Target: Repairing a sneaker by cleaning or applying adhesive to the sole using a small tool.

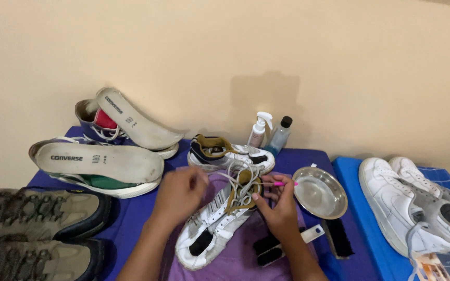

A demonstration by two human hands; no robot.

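White and worn, a shoe (212,224) is laid on a purple cloth (246,260) at the middle of the blue-covered bench (136,213). Its grey lace (235,177) is pinched by the left hand (179,193), fingers closed. A pink-tipped pick (283,183) is gripped in the right hand (279,208), which rests against the shoe's tongue. Its mate (230,153) is set just behind. A steel bowl (320,192) is placed to the right, with two brushes (308,242) near it and two bottles (269,132) by the wall.
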